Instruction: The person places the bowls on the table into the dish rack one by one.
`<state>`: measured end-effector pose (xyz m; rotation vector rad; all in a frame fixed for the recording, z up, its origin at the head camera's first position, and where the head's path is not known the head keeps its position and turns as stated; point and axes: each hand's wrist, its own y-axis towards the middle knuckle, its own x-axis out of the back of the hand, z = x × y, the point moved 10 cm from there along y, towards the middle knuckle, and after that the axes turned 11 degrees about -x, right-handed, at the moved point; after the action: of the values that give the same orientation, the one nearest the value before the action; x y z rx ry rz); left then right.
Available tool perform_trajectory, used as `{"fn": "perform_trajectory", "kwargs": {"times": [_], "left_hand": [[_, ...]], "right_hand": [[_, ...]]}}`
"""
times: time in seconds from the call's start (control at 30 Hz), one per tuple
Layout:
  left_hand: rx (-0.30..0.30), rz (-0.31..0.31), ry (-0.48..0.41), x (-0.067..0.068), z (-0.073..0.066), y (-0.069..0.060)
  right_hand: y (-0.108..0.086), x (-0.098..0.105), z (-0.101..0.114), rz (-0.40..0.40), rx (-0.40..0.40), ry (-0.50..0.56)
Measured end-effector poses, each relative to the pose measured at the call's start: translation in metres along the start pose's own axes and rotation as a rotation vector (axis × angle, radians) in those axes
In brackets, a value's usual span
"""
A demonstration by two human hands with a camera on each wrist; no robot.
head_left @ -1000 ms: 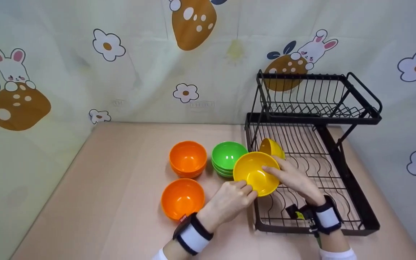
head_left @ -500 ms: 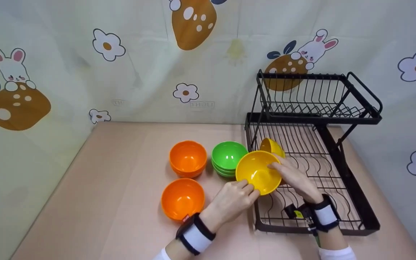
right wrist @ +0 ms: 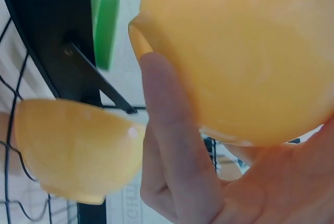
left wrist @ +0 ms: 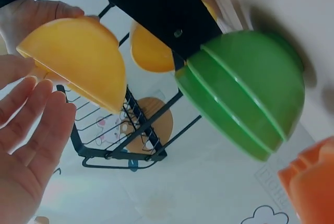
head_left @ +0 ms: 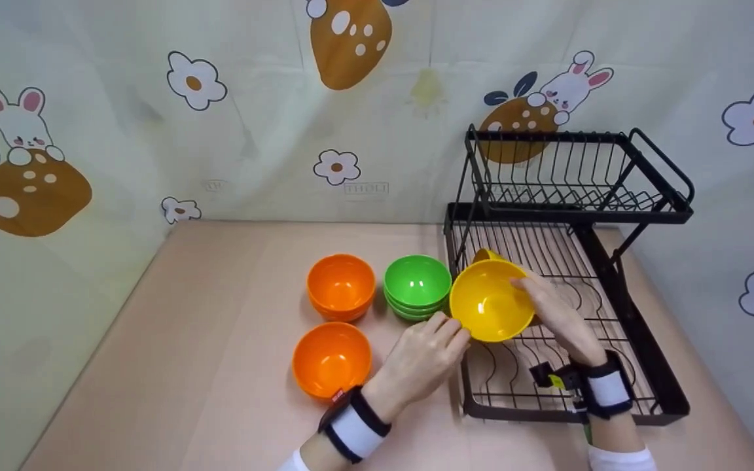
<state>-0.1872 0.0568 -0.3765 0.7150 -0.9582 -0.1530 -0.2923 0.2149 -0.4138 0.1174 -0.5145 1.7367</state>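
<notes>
The yellow bowl (head_left: 491, 304), tilted with its hollow towards you, is held over the left side of the lower tier of the black two-tier dish rack (head_left: 514, 413); your right hand (head_left: 560, 324) has its grip on the right rim. Your left hand (head_left: 426, 356) lies at the near-left rim, its grip loose and fairly straight; whether it touches cannot be told. Behind, a second yellow bowl (right wrist: 78, 148) leans on its side in the rack. Left of that, on the worktop (head_left: 220, 340), sit stacked green bowls (head_left: 416, 281), stacked orange bowls (head_left: 341, 284) and, nearer you, a single orange bowl (head_left: 331, 363)
</notes>
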Motion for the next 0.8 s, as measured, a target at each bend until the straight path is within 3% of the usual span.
{"fn": "perform_trajectory", "kwargs": {"times": [0.13,0.37,0.47,0.8], "left_hand": [[0.056,0.061,-0.037,-0.012,0.0,-0.003],[0.137,0.327,-0.022,-0.04,-0.005,-0.011],[0.143,0.403,-0.018,-0.047,-0.008,-0.014],[0.152,0.471,-0.037,-0.056,-0.014,-0.016]], "right_hand": [[-0.003,0.016,-0.001,-0.067,-0.018,-0.001],[-0.008,0.037,-0.003,-0.172,-0.018,-0.014],[-0.01,0.046,-0.002,-0.22,0.004,-0.022],[-0.017,0.073,0.001,-0.478,0.041,-0.155]]}}
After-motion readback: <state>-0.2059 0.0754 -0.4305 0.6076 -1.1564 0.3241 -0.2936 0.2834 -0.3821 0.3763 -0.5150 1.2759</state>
